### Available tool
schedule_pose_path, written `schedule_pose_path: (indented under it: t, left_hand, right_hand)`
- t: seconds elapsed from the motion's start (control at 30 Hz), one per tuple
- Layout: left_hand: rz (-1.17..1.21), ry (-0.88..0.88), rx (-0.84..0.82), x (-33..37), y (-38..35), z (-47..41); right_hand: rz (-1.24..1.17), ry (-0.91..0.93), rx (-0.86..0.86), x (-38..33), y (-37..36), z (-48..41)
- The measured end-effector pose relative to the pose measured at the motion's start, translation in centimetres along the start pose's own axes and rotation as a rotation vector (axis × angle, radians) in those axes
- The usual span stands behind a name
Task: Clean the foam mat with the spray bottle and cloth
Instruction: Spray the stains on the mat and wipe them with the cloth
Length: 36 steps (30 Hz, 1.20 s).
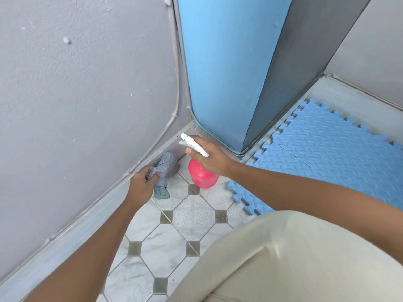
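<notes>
1. The cloth (165,168), a grey-blue rag bunched into a roll, is gripped in the left hand (140,186), whose fingers are curled round its middle. Its far end is laid against the skirting in the wall corner, and its near end is hung toward the tiled floor (185,216).
2. The spray bottle (201,177), pink-bodied with a white trigger head, is grasped by the right hand (210,159), which is wrapped over the head from above. Whether the base is rested on the tiles or lifted just clear cannot be told.
3. The white nozzle is pointed to the left, toward the grey wall and away from the mat.
4. The foam mat (327,153), made of pale blue interlocking pieces with toothed edges, is laid to the right of both hands, along the foot of the pillar (222,73). Its nearest corner is found just beside the bottle, and its long axis is run away from the hands toward the far right.
5. The right hand is judged the nearer to the mat. The left hand is set further off, by the wall, with the bottle between it and the mat.
6. The coming move is judged to call for both hands to be carried rightward and for the nozzle to be swung round to face the mat before any spray is given. No wet patch can be made out on the mat.
</notes>
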<state>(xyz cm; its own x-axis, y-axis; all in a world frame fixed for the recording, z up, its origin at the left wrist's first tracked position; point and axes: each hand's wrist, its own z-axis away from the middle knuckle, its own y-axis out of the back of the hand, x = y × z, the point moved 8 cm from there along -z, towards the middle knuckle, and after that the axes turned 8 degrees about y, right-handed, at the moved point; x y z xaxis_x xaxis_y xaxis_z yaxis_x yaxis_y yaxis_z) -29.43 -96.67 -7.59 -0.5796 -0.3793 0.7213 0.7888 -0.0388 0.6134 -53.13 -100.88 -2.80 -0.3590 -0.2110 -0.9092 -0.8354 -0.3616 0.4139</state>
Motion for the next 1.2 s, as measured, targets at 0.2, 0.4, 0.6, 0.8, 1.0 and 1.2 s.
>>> schedule_pose_path:
  t: [0.2, 0.4, 0.6, 0.8, 1.0, 1.2]
  left_hand:
    - [0.092, 0.044, -0.047, 1.2, 0.7, -0.2]
    - [0.061, 0.031, -0.095, 4.4, 2.2, 0.2]
    - [0.025, -0.049, -0.258, 9.6, 2.9, 2.0]
    - [0.012, -0.149, -0.494, 15.7, 0.0, 5.1]
    - [-0.032, -0.246, -0.609, 20.2, -4.6, 7.2]
    - [-0.157, -0.482, -0.636, 28.9, -8.7, 9.6]
  right_hand:
    - [-0.020, -0.074, 0.001, 1.7, 0.2, 1.1]
    - [-0.046, -0.098, -0.043, 1.8, 1.3, 2.6]
    - [0.154, 0.197, 0.070, -3.3, 4.1, 4.7]
    - [0.043, 0.156, -0.024, -4.6, 4.2, 6.9]
    - [-0.134, 0.004, 0.108, -2.7, 8.3, 10.2]
    - [-0.180, -0.159, 0.286, 0.5, 16.1, 16.0]
